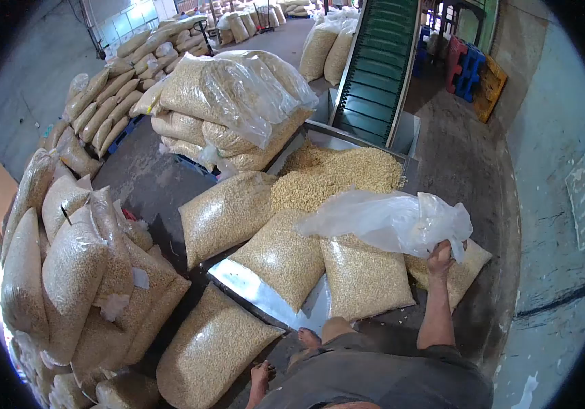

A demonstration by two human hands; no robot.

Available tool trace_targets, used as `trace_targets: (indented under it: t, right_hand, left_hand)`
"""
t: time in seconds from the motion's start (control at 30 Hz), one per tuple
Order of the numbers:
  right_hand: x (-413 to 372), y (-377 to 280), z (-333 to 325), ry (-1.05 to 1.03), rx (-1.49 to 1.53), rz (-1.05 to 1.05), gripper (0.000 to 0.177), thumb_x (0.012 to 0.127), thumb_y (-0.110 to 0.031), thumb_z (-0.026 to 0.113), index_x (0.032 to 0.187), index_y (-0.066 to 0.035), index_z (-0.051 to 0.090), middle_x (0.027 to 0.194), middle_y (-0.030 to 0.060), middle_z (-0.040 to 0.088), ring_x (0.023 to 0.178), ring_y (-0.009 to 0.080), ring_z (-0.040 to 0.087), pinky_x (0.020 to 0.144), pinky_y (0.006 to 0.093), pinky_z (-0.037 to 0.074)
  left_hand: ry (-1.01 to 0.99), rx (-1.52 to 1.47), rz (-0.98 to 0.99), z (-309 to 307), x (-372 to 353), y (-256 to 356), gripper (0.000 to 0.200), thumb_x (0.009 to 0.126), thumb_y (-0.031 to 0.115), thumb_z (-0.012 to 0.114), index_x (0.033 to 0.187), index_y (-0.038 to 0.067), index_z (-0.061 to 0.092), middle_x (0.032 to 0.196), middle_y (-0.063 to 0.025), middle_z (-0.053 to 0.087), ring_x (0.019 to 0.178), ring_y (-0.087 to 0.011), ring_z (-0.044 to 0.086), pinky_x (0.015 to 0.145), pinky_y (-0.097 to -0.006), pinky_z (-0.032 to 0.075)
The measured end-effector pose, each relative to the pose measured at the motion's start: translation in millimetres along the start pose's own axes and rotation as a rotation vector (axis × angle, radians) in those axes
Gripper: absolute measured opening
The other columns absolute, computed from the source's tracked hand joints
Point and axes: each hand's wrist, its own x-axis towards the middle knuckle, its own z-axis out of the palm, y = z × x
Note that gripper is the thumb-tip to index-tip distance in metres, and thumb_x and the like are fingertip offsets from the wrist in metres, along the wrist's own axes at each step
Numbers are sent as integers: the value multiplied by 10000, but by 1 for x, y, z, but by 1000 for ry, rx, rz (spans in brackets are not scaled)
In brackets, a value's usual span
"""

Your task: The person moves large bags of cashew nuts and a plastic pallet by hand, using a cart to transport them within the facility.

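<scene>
My right hand (pixel 440 260) is closed on the gathered end of an emptied clear plastic bag (pixel 388 218). The bag stretches left, over the loose pale grain (pixel 330 178) and the tops of the filled sacks. Beneath it lies a full sack (pixel 367 279) on the edge of the metal hopper (pixel 265 290), with another full sack (pixel 279 252) to its left. Low in view, my left hand (pixel 261 373) hangs beside a filled sack (pixel 210 351) on the floor, its fingers curled; I cannot tell what, if anything, is in them.
A green conveyor belt (pixel 377 68) rises away from the hopper. Stacked sacks (pixel 231 102) stand behind it on a pallet, and more sacks (pixel 74 273) crowd the left. Along the right runs a wall (pixel 558 191), with coloured pallets (pixel 466 68) near its far end.
</scene>
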Motion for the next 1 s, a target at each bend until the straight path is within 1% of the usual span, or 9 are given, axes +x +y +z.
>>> trace_targets:
  t: [0.07, 0.17, 0.3, 0.43, 0.5, 0.57, 0.73, 0.8, 1.0]
  right_hand:
    - [2, -4, -1, -37, 401, -6, 600, 867, -430, 535, 1234, 33, 432, 1201, 147, 451, 1085, 274, 476, 909, 421, 414]
    - [-15, 39, -3, 581, 1094, 237, 651, 847, -479, 548, 1229, 35, 433, 1204, 151, 464, 1082, 261, 484, 902, 421, 418]
    - [-13, 47, -47, 171, -205, 28, 652, 851, -488, 548, 1222, 35, 431, 1155, 146, 502, 1085, 256, 489, 896, 420, 417]
    - [-22, 39, -97, 128, -46, 154, 473, 908, -353, 530, 1184, 27, 477, 1117, 114, 549, 1120, 268, 488, 913, 460, 406]
    - [-16, 17, -136, -157, -904, -269, 405, 919, -315, 531, 1159, 10, 507, 1157, 107, 552, 1060, 268, 534, 879, 460, 436]
    - [-35, 39, -160, -106, -644, -12, 436, 893, -329, 576, 1170, 1, 507, 1173, 114, 556, 1033, 255, 553, 859, 423, 459]
    - [-48, 18, -185, -78, -6, -30, 357, 818, -255, 636, 1081, -20, 580, 1078, 162, 589, 988, 348, 547, 838, 492, 417]
    - [-57, 33, -215, -183, -624, -295, 369, 851, -269, 609, 1119, -22, 551, 1109, 163, 565, 995, 334, 541, 850, 477, 417]
    - [-70, 35, -209, -102, -273, -72, 380, 873, -281, 580, 1143, -17, 534, 1130, 156, 553, 1021, 314, 532, 867, 460, 415]
  left_hand:
    - [49, -30, 79, -1, -1, -6, 257, 890, 240, 605, 969, 0, 560, 741, -97, 617, 566, -221, 612, 486, -349, 503]
    - [47, -40, 108, -16, -9, -11, 257, 888, 234, 602, 950, -12, 560, 714, -98, 608, 549, -217, 609, 466, -342, 494]
    - [120, -54, 141, -10, -38, -33, 246, 881, 213, 601, 904, -30, 565, 673, -93, 586, 530, -208, 599, 459, -339, 486]
    - [32, -164, 96, -2, 0, -109, 258, 878, 211, 599, 921, -41, 569, 665, -99, 582, 521, -228, 594, 455, -339, 479]
    - [142, -97, 72, 29, -27, -128, 226, 882, 200, 596, 840, -20, 567, 637, -88, 561, 488, -206, 564, 441, -332, 455]
    - [-110, 72, 42, 49, -45, -147, 296, 905, 279, 582, 905, -7, 660, 882, -154, 635, 761, -251, 569, 647, -434, 466]
    - [-134, 222, 185, 116, -151, -135, 258, 842, 280, 650, 784, 29, 640, 763, -79, 598, 707, -178, 516, 601, -390, 433]
    - [-171, 173, 137, 110, -133, -151, 272, 852, 278, 639, 823, 9, 648, 790, -93, 612, 732, -189, 521, 622, -400, 438]
    - [26, 106, 1, 87, -64, -160, 220, 895, 178, 569, 898, -41, 549, 700, -120, 590, 540, -222, 579, 476, -356, 464]
